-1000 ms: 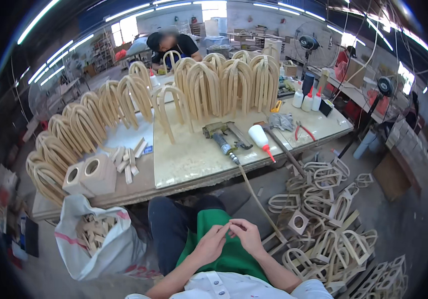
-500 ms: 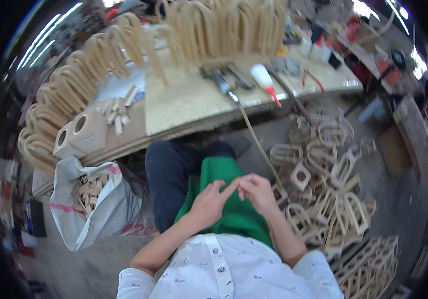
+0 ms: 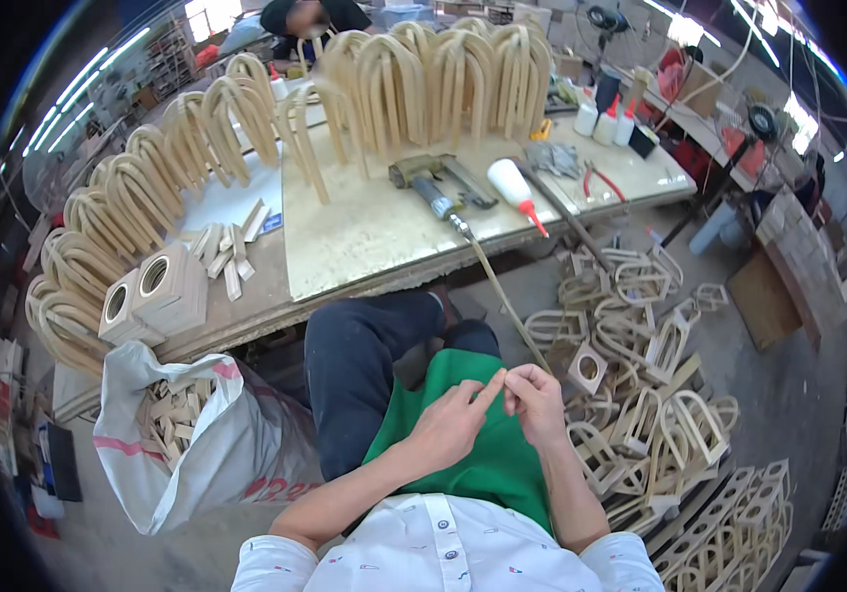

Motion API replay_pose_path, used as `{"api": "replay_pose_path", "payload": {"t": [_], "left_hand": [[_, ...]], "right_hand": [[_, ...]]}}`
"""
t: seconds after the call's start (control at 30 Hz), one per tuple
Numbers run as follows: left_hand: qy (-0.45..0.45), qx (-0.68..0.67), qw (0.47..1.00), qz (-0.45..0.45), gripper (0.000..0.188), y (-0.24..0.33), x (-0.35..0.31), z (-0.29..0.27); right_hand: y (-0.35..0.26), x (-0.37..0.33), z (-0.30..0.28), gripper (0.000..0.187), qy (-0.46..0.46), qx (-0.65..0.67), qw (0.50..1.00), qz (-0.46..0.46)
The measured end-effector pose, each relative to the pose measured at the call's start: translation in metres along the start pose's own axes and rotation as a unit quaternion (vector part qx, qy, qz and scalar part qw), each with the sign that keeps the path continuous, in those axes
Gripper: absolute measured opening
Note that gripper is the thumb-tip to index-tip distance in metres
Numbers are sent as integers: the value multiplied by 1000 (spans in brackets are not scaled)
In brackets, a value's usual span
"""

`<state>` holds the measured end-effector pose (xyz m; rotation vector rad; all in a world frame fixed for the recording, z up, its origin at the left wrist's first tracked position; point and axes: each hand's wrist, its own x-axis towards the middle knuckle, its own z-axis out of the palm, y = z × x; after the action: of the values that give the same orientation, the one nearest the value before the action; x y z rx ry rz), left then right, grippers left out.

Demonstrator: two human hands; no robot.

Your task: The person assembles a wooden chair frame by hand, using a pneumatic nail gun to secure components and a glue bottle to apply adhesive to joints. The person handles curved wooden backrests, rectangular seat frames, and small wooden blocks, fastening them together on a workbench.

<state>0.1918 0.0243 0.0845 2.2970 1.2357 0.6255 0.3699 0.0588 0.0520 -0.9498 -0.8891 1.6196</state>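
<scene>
Green, the apron [image 3: 493,483] lies directly beneath the left hand [image 3: 451,426] and the right hand [image 3: 538,405], which touch. The left is loosely open, its forefinger stretched out; the right has its thumb and forefinger closed together at that fingertip. Whether they pinch something small, one cannot tell. Beyond the apron lie an air tool [image 3: 431,194] and a white bottle [image 3: 508,182]; to the apron's right, wooden frames [image 3: 639,422] lie heaped.
</scene>
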Motion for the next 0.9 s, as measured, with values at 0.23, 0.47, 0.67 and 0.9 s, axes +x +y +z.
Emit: {"api": "replay_pose_path", "payload": {"t": [0.23, 0.47, 0.67, 0.9], "left_hand": [[74, -45, 996, -22, 79, -1, -12, -19], [143, -90, 986, 13, 78, -8, -15, -52], [94, -499, 861, -14, 71, -2, -8, -92], [51, -726, 685, 5, 77, -4, 8, -96]], "right_hand": [[-7, 11, 44, 11, -4, -27, 998, -61], [-31, -3, 82, 10, -49, -160, 980, -104], [-71, -11, 89, 9, -56, -152, 980, -117], [-43, 15, -26, 6, -62, -547, 807, -213]]}}
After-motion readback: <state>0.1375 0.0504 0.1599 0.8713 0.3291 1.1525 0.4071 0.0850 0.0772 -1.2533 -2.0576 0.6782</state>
